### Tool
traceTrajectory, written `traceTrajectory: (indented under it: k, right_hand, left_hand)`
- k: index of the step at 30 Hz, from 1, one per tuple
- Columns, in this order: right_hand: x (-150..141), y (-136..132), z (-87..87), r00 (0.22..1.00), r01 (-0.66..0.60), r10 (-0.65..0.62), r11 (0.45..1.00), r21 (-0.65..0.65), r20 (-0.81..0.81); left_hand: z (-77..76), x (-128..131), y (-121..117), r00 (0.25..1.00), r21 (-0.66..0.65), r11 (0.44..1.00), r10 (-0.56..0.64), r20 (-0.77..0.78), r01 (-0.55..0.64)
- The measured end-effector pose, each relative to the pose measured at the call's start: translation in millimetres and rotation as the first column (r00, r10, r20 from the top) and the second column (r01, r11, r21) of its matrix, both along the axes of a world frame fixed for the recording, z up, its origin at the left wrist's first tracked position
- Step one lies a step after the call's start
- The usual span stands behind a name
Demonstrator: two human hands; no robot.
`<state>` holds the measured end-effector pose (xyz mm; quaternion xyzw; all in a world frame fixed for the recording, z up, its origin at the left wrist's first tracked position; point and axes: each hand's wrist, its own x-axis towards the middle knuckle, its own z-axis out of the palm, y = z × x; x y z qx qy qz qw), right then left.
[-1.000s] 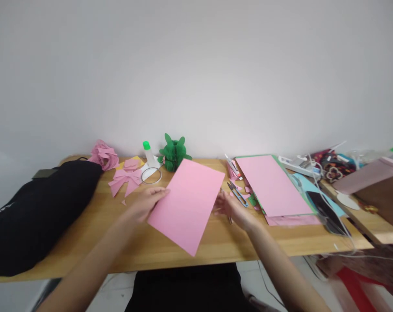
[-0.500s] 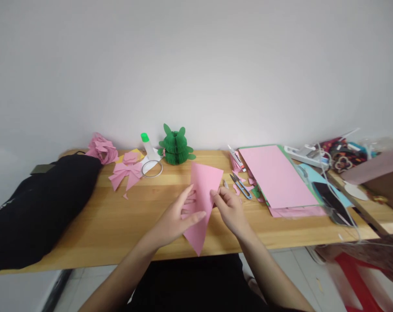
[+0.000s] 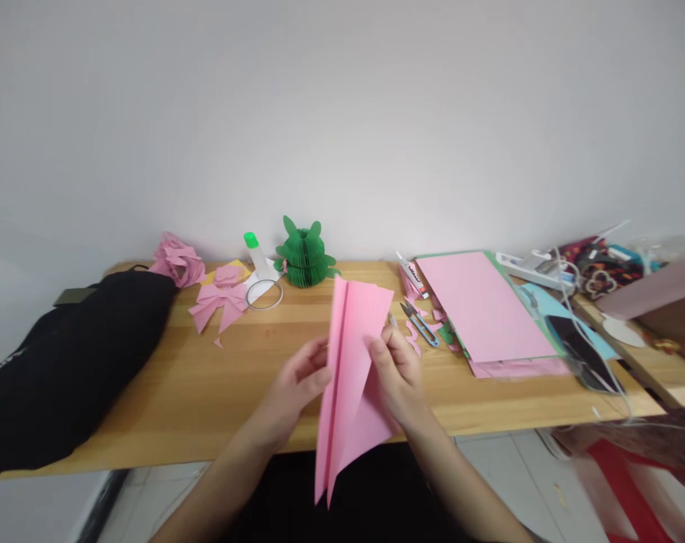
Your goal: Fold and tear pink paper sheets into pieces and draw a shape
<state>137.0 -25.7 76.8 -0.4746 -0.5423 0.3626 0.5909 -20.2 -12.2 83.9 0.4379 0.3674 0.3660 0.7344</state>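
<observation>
A folded sheet of pink paper (image 3: 354,362) is held up between my two hands above the front of the table, its creased layers partly spread and its pointed ends hanging past the table edge. My left hand (image 3: 302,381) pinches its left edge, thumb in front and fingers behind. My right hand (image 3: 397,369) grips the right edge, with the thumb on the near face and the fingers curled behind. Just right of the paper lie blue thread snips (image 3: 420,323) among pink and green scraps. Behind it stands a green honeycomb paper figure (image 3: 305,256).
On the left are a black bag (image 3: 76,362), a pink paper flower (image 3: 177,260), a pink paper bow (image 3: 221,300), a green-capped glue bottle (image 3: 256,256) and a ring (image 3: 264,295). To the right lie stacked paper sheets (image 3: 483,309), a utility knife (image 3: 413,276), a power strip (image 3: 538,270) and a phone (image 3: 580,354).
The pink paper has been lifted and turned so its folded layers open out, with its tips now lower. My left hand has gone from lying spread on the paper to holding its left edge.
</observation>
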Motion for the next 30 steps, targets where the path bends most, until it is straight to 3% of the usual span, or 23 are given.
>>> traceTrajectory:
  k: [3, 5, 7, 11, 12, 14, 15, 16, 19, 23, 30]
  right_hand:
    - [3, 10, -6.6, 0.999, -0.018, 0.016, 0.998, -0.063, -0.036]
    - [15, 23, -13.5, 1.0, -0.008, 0.006, 0.987, -0.159, -0.011]
    - [36, 38, -22.0, 0.997, 0.036, -0.015, 0.949, -0.313, 0.069]
    - [80, 62, -38.8, 0.98, 0.074, 0.015, 0.894, -0.441, 0.197]
    - [87, 66, -42.1, 0.973, 0.085, 0.025, 0.884, -0.461, 0.228]
    - [92, 70, -46.6, 0.957, 0.105, 0.046, 0.866, -0.49, 0.287]
    - [91, 71, -47.7, 0.948, 0.119, 0.051, 0.859, -0.497, 0.314]
    - [89, 72, -48.2, 0.939, 0.135, 0.051, 0.854, -0.502, 0.34]
    - [82, 75, -48.3, 0.909, 0.198, 0.033, 0.844, -0.498, 0.416]
    - [81, 77, -52.3, 0.871, 0.274, -0.005, 0.836, -0.476, 0.491]
    - [87, 72, -60.9, 0.855, 0.332, -0.025, 0.794, -0.51, 0.517]
  left_hand:
    - [-7.1, -5, 6, 0.986, -0.082, 0.985, 0.148, -0.077, -0.154]
    - [-15.4, -18, 17, 0.929, -0.029, 0.956, 0.277, -0.244, -0.292]
    - [-26.3, -41, 31, 0.811, 0.1, 0.944, 0.321, -0.49, -0.314]
    - [-42.9, -87, 52, 0.546, 0.236, 0.922, 0.375, -0.749, -0.308]
    - [-44.4, -92, 54, 0.437, 0.332, 0.909, 0.413, -0.799, -0.253]
    - [-45.2, -87, 58, 0.181, 0.521, 0.849, 0.501, -0.846, 0.087]
    - [-45.4, -79, 60, 0.096, 0.532, 0.804, 0.527, -0.845, 0.266]
    - [-46.1, -68, 63, 0.084, 0.491, 0.768, 0.504, -0.86, 0.411]
    - [-52.5, -30, 75, 0.16, 0.446, 0.72, 0.432, -0.888, 0.532]
    - [-68.8, 2, 87, 0.144, 0.434, 0.69, 0.438, -0.888, 0.58]
    - [-84.3, 6, 90, 0.07, 0.414, 0.682, 0.472, -0.879, 0.602]
